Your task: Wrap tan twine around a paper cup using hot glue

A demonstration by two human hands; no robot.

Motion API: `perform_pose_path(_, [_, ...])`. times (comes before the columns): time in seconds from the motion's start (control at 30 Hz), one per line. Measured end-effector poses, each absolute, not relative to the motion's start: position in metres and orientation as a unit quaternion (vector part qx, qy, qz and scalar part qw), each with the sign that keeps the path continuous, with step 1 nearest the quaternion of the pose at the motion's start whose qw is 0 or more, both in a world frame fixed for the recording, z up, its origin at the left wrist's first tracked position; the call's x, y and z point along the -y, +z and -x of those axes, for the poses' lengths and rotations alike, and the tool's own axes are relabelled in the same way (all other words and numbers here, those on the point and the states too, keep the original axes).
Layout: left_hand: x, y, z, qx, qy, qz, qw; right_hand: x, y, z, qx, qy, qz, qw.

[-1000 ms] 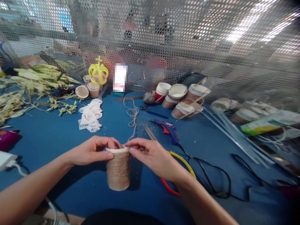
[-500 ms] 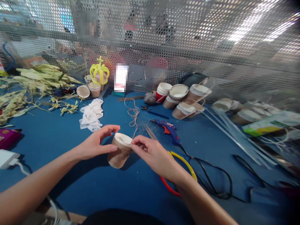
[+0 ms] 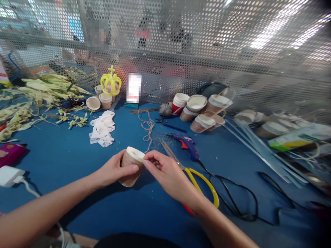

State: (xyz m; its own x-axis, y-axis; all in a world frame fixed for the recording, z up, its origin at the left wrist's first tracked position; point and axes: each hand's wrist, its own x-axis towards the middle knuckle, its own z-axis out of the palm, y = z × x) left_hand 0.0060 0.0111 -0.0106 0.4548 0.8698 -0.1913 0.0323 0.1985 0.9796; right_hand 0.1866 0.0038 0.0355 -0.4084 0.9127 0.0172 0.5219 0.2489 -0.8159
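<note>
A paper cup [image 3: 131, 162] wrapped in brown twine tilts above the blue table, its white rim up. My left hand [image 3: 116, 169] is closed round its left side, thumb across the front. My right hand [image 3: 167, 175] pinches at the cup's right rim, where the twine [image 3: 148, 132] meets it; the fingertips hide the exact spot. Loose loops of that twine lie on the table behind the cup. Partly under my right forearm are scissors [image 3: 192, 175] with yellow and red handles. A blue glue gun [image 3: 186, 143] lies just beyond them.
Twine-wrapped cups [image 3: 198, 103] and a grey yarn ball [image 3: 165, 109] stand at the back right. Clear glue sticks [image 3: 258, 148] lie right. Corn husks [image 3: 49, 90], a yellow crown [image 3: 111, 82] and a crumpled white cloth [image 3: 102, 127] are on the left. A perforated metal screen [image 3: 160, 44] closes the back.
My left hand has closed round the cup, its thumb sliding further across the front. My right hand keeps its pinch at the rim. The view has shifted slightly.
</note>
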Motion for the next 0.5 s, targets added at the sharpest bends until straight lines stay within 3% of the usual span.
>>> perform_pose_path(0.5, [-0.0101,-0.0066,-0.0048,-0.364,0.337,-0.423,0.758,-0.0024,0.0357,-0.1875,0.718,0.429,0.471,0.281])
